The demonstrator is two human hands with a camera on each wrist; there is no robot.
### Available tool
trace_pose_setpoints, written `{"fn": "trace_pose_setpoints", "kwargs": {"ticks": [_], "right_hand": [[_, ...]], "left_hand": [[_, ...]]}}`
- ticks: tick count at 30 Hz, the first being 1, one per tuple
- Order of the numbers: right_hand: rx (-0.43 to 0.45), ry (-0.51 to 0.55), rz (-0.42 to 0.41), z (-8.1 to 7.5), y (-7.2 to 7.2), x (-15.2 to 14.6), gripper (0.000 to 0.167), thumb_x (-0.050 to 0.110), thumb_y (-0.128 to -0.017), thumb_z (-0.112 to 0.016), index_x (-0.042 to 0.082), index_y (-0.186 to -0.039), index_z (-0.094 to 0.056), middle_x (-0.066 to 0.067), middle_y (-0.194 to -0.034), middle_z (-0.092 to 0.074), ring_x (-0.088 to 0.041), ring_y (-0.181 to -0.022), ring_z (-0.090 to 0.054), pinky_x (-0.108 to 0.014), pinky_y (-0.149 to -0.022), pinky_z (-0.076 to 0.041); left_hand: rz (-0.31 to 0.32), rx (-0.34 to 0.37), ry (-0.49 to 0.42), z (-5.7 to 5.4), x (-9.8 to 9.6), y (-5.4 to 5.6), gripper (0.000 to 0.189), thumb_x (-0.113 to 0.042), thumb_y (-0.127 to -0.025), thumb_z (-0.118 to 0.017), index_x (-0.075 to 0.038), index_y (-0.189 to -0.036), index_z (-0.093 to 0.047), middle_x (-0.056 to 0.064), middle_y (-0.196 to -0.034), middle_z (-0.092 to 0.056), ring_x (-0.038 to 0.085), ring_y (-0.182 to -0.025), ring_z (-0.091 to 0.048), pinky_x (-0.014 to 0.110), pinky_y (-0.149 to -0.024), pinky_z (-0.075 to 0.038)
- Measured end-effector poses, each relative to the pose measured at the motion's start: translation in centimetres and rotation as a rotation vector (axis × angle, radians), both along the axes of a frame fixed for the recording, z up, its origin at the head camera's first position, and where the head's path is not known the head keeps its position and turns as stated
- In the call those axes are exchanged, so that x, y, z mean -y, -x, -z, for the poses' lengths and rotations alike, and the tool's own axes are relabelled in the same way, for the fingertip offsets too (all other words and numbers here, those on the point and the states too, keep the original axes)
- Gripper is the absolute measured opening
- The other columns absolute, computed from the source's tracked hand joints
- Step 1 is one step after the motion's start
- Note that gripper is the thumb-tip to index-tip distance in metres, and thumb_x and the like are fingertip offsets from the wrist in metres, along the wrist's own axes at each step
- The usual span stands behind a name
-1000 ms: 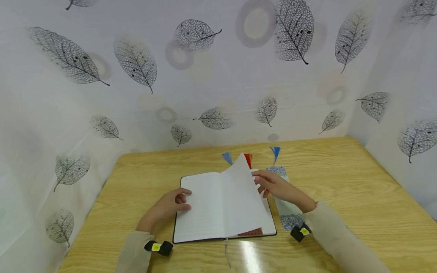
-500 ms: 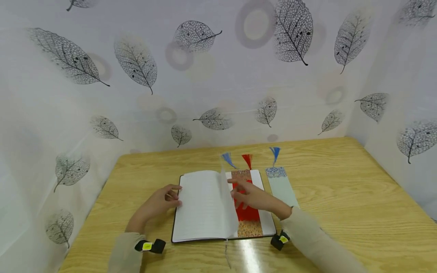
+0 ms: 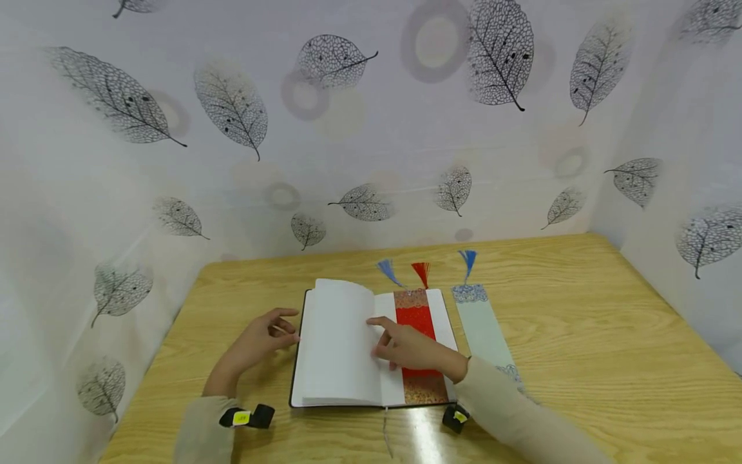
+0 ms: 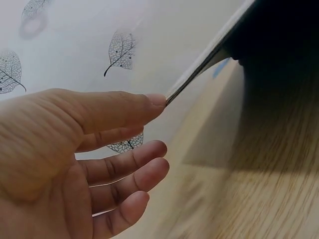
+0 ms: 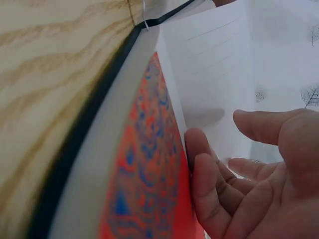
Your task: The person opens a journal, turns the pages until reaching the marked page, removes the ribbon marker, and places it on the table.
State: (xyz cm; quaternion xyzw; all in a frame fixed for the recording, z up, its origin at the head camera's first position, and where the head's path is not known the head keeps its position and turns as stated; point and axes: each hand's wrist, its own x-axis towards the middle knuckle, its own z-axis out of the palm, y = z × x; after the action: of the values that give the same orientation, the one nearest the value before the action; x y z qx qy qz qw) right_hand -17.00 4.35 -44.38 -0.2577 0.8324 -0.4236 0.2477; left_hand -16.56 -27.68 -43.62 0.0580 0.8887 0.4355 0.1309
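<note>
An open notebook [image 3: 342, 348] lies on the table, its turned leaf curving over the left half. On the right-hand page is a red bookmark [image 3: 416, 316] with gold-patterned ends and a red tassel [image 3: 421, 273]. My right hand [image 3: 414, 348] is over the fold, index finger extended at the turned leaf and the other fingers loosely bent; part of the bookmark is hidden under it. In the right wrist view, the lower fingers lie right beside the red bookmark [image 5: 144, 169]. My left hand [image 3: 257, 345] is relaxed at the notebook's left edge, thumb tip touching that edge in the left wrist view.
A pale green bookmark [image 3: 481, 328] with blue patterned ends and a blue tassel [image 3: 468, 259] lies right of the notebook, partly under the right sleeve. A light blue tassel [image 3: 387, 270] sticks out past the notebook's top. A thin ribbon [image 3: 385, 432] hangs from its lower edge.
My right hand has moved left, and the leaf has turned over from the right side to the left, uncovering the red bookmark. My left hand has drawn back slightly leftward from the page.
</note>
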Motion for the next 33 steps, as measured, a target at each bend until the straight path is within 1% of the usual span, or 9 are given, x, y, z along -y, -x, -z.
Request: {"fn": "trace_pose_setpoints", "kwargs": {"ticks": [3,7,10,13,15,17,23,28,33], "right_hand": [[-0.028,-0.077,0.019,0.0,-0.2,0.6,0.057,0.019,-0.093,-0.063,0.011,-0.144,-0.039,0.002,-0.086,-0.062,-0.012,-0.061,-0.058,-0.024,-0.057,-0.045],[-0.157,-0.245,0.027,0.1,-0.6,1.7,0.061,0.025,-0.089,-0.069,0.014,-0.143,-0.043,0.004,-0.08,-0.058,-0.008,-0.061,-0.05,-0.022,-0.054,-0.042],[-0.272,-0.374,0.023,0.1,-1.0,2.5,0.061,0.031,-0.088,-0.07,0.015,-0.141,-0.046,0.0,-0.086,-0.061,-0.008,-0.063,-0.047,-0.022,-0.052,-0.041],[-0.324,-0.448,0.024,0.1,-1.2,3.1,0.059,0.032,-0.087,-0.071,0.016,-0.139,-0.049,-0.005,-0.097,-0.065,-0.01,-0.065,-0.048,-0.023,-0.052,-0.042],[-0.336,-0.469,0.028,0.1,-1.2,3.3,0.059,0.033,-0.086,-0.072,0.016,-0.138,-0.05,-0.007,-0.102,-0.066,-0.01,-0.066,-0.049,-0.024,-0.053,-0.042],[-0.342,-0.475,0.027,0.1,-1.2,3.4,0.057,0.032,-0.085,-0.073,0.016,-0.136,-0.052,-0.007,-0.102,-0.066,-0.01,-0.066,-0.05,-0.024,-0.054,-0.043],[-0.349,-0.501,0.009,-0.1,-0.8,3.6,0.055,0.033,-0.083,-0.075,0.015,-0.131,-0.055,-0.007,-0.103,-0.067,-0.012,-0.074,-0.055,-0.028,-0.061,-0.049],[-0.346,-0.514,0.009,-0.1,-0.7,3.7,0.053,0.033,-0.082,-0.076,0.016,-0.129,-0.056,-0.006,-0.103,-0.067,-0.013,-0.077,-0.057,-0.031,-0.065,-0.051],[-0.333,-0.507,0.013,-0.1,-0.7,3.6,0.052,0.033,-0.082,-0.076,0.016,-0.127,-0.056,-0.005,-0.102,-0.067,-0.012,-0.076,-0.055,-0.031,-0.064,-0.05]], "left_hand": [[-0.009,-0.019,-0.005,-0.2,0.1,0.0,0.055,-0.023,-0.09,-0.069,-0.004,-0.137,-0.049,0.015,-0.11,-0.061,0.019,-0.091,-0.06,0.033,-0.074,-0.052],[-0.026,-0.087,-0.007,-0.4,0.0,0.0,0.046,-0.021,-0.093,-0.065,-0.003,-0.134,-0.052,0.014,-0.112,-0.061,0.022,-0.098,-0.058,0.03,-0.077,-0.051],[-0.027,-0.133,-0.018,-0.5,-0.3,-0.1,0.041,-0.021,-0.095,-0.062,-0.003,-0.131,-0.054,0.013,-0.112,-0.061,0.022,-0.101,-0.057,0.027,-0.079,-0.05],[-0.008,-0.14,-0.043,-0.7,-1.0,-0.2,0.042,-0.024,-0.095,-0.062,-0.004,-0.13,-0.055,0.012,-0.112,-0.061,0.021,-0.1,-0.057,0.025,-0.079,-0.05],[0.009,-0.122,-0.055,-0.6,-1.7,-0.3,0.043,-0.026,-0.094,-0.063,-0.005,-0.13,-0.056,0.01,-0.11,-0.062,0.02,-0.099,-0.057,0.024,-0.078,-0.05],[0.035,-0.094,-0.061,-0.4,-2.3,-0.3,0.043,-0.027,-0.093,-0.065,-0.006,-0.129,-0.056,0.009,-0.109,-0.062,0.019,-0.099,-0.056,0.024,-0.078,-0.05],[0.096,-0.005,-0.093,0.9,-3.9,-0.1,0.041,-0.024,-0.092,-0.066,-0.006,-0.128,-0.057,0.009,-0.108,-0.063,0.019,-0.095,-0.057,0.027,-0.074,-0.051],[0.121,0.031,-0.106,1.6,-4.8,0.0,0.043,-0.025,-0.09,-0.068,-0.006,-0.127,-0.058,0.009,-0.109,-0.062,0.019,-0.093,-0.057,0.026,-0.073,-0.051],[0.124,0.058,-0.119,2.0,-5.1,0.0,0.042,-0.023,-0.09,-0.068,-0.006,-0.126,-0.058,0.009,-0.108,-0.062,0.018,-0.093,-0.056,0.025,-0.074,-0.049]]}}
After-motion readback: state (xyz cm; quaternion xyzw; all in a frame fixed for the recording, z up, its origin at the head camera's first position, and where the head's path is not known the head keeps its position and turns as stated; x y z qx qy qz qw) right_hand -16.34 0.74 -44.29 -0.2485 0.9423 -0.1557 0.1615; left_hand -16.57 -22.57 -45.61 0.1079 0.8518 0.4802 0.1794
